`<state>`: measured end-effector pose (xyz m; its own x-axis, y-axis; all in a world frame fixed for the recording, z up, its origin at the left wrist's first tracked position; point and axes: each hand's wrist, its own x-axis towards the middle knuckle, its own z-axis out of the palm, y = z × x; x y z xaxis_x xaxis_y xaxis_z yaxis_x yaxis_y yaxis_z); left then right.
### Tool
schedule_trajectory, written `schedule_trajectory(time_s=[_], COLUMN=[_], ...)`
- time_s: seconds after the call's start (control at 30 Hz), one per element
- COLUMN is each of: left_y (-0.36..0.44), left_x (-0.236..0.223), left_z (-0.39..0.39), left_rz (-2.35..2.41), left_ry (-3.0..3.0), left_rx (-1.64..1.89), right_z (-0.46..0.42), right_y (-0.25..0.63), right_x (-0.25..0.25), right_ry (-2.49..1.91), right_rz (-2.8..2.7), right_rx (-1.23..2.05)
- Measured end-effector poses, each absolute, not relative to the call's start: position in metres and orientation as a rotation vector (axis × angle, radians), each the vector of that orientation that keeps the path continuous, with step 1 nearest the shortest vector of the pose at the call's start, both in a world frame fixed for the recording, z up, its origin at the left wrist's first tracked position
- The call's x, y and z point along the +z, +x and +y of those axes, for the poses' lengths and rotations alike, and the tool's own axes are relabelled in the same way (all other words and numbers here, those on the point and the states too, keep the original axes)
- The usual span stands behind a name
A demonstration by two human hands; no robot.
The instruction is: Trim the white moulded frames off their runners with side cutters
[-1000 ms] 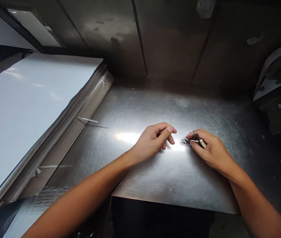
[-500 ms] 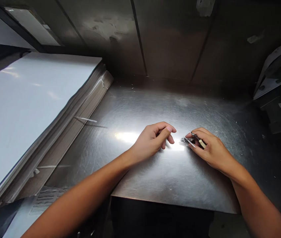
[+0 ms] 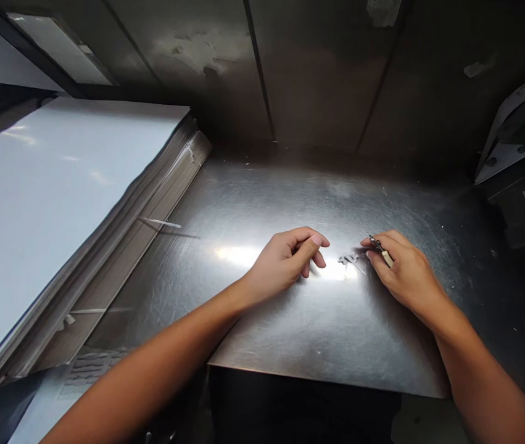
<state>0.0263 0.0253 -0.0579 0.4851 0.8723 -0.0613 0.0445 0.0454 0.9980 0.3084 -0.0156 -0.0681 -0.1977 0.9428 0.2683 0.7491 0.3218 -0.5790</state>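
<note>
My right hand (image 3: 401, 262) is closed round a small hand tool (image 3: 381, 250) with a thin metal tip and a cream-coloured handle. Its exact kind is too small to make out. Just left of those fingers, several small grey pieces and a thin strip (image 3: 349, 259) lie on the shiny metal table (image 3: 290, 333). On the other side of the pieces is my left hand (image 3: 290, 256), its fingers loosely curled and apart, with nothing visible in them. The palm side of that hand is hidden.
A tall stack of large white sheets (image 3: 72, 166) covers the left side. From its edge a thin white strip (image 3: 165, 222) sticks out over the table. A dark panelled wall (image 3: 318, 74) rises behind. At the far right stands a curved white-edged object (image 3: 498, 139).
My right hand has moved right and slightly back with the tool, away from the small pieces. The thin strip between its fingertips now lies on the table. My left hand has not moved.
</note>
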Motion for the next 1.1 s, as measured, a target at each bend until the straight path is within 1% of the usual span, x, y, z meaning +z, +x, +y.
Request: schedule_trajectory(time_s=[0.27, 0.73, 1.1], left_y=[0.026, 0.027, 0.023], left_x=[-0.06, -0.056, -0.066], left_z=[0.026, 0.025, 0.021], left_rz=[0.876, 0.887, 0.705], left_ry=[1.386, 1.385, 1.783], left_rx=[0.778, 0.741, 0.771], right_z=[-0.021, -0.021, -0.023], right_y=[0.302, 0.3, 0.296], right_x=[-0.071, -0.071, -0.067], right_ry=[-1.507, -1.541, -1.558], right_rz=[-2.104, -2.165, -2.19], right_rx=[0.5, 0.479, 0.502])
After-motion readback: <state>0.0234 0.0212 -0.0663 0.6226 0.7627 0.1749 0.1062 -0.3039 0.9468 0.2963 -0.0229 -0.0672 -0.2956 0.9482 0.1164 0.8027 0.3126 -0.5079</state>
